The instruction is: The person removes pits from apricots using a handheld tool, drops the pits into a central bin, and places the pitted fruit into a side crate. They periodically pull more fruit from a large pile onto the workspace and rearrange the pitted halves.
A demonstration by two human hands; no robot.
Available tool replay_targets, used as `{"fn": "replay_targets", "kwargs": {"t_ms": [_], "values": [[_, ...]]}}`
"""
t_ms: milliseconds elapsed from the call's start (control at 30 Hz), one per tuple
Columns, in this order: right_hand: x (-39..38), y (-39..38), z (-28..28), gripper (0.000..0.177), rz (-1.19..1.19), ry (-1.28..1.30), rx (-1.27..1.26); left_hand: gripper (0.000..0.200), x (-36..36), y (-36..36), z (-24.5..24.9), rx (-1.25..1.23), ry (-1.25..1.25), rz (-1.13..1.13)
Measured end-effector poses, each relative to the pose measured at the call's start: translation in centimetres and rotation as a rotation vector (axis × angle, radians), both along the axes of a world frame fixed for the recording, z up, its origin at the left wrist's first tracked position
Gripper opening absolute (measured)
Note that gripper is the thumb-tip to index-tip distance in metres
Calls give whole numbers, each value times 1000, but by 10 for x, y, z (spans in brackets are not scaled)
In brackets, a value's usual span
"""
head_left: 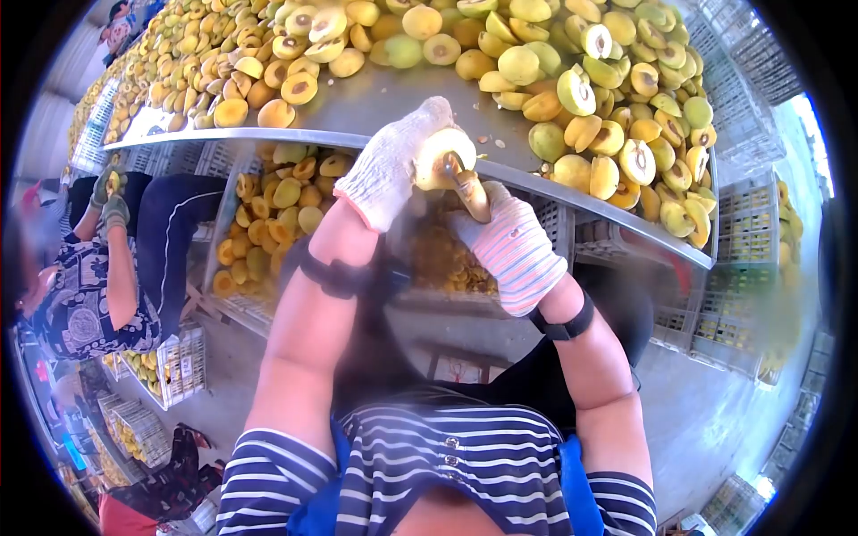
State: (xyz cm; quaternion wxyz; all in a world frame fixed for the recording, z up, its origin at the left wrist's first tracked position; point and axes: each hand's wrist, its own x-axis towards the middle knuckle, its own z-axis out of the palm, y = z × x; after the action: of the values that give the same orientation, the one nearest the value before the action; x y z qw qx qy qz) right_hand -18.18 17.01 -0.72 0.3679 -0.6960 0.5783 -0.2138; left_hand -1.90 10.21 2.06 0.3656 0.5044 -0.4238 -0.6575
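Note:
My left hand [398, 165], in a white knit glove, is closed around a halved yellow peach [435, 150] with its cut face turned toward my right side. My right hand [517, 255], in a white glove with coloured stripes, grips a pitting knife [472, 194] by its light wooden handle. The tool's dark metal tip is at the middle of the cut face, where the stone sits. Both hands are above the near rim of a metal table [375, 103]. Many peach halves [626, 98] are heaped on it, some with brown stones showing.
Below the table rim stands a crate of peach halves [277, 210], beside a container of small brownish pieces [451, 259]. Stacked plastic crates [737, 299] line the right side. Another person [98, 286] sits at the left, gloved hands together; more crates [181, 366] stand behind.

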Motion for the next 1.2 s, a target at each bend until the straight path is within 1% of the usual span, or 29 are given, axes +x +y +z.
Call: {"fn": "replay_targets", "kwargs": {"t_ms": [33,67,100,133,167,200,267,300,333,400,433,467,500,533,600,700,733,767,800,867,900,967,1000,1067,1100,1167,1200], "values": [[3,1,8,27,-125,-231,192,29,-4,11,6,-22,126,108],[3,0,6,27,-120,-225,188,32,-4,16,10,-47,254,220],[1,-2,-1,32,-149,-281,56,32,0,15,5,-50,263,225],[1,-3,-1,38,-179,-337,-77,31,6,15,-2,-188,320,153],[0,-3,3,38,-205,-417,-12,31,9,13,-6,-329,373,80],[1,-2,11,38,-204,-415,-18,31,10,10,-9,-335,376,79],[4,-3,23,38,-281,-539,282,30,11,4,-7,48,837,100],[4,-6,4,35,-272,-573,297,31,15,-5,-25,72,879,185],[4,-7,7,35,-265,-576,298,31,17,-5,-23,68,877,190],[6,-8,18,32,-304,-716,575,32,16,-2,-17,115,898,116],[9,-9,17,32,-302,-718,571,31,9,-3,-18,-49,762,228],[13,-8,14,28,-287,-677,458,31,8,-2,-18,-49,763,227],[17,-6,10,24,-277,-633,349,32,7,2,-16,24,782,201],[22,-6,9,24,-284,-632,347,33,4,2,-12,95,800,170],[28,-6,7,22,-296,-757,317,35,-2,2,-17,52,795,204],[38,-10,-18,20,-286,-729,251,34,-8,6,-14,13,777,218],[43,-9,-20,19,-286,-694,214,32,-14,8,-15,-47,630,315],[44,-8,-14,20,-284,-817,353,30,-17,9,-14,-110,479,407],[44,-7,-10,20,-283,-818,355,30,-17,10,-13,-110,477,408],[41,-6,-4,22,-256,-902,492,25,-17,11,-11,-105,445,414],[40,-5,1,22,-257,-904,492,25,-17,12,-11,-105,442,412],[37,-3,8,24,-193,-856,520,25,-15,14,-14,-114,548,396],[35,-3,4,24,-193,-855,525,25,-13,13,-16,-110,547,400],[29,-7,-5,23,-64,-623,424,27,-9,8,-19,-71,489,307],[26,-5,-5,23,-65,-624,425,27,-7,9,-18,-69,487,307],[17,-1,-2,31,5,-656,489,30,-4,10,-11,-8,471,106],[13,-1,-2,31,0,-659,486,30,-4,8,-9,-8,470,100]]}}
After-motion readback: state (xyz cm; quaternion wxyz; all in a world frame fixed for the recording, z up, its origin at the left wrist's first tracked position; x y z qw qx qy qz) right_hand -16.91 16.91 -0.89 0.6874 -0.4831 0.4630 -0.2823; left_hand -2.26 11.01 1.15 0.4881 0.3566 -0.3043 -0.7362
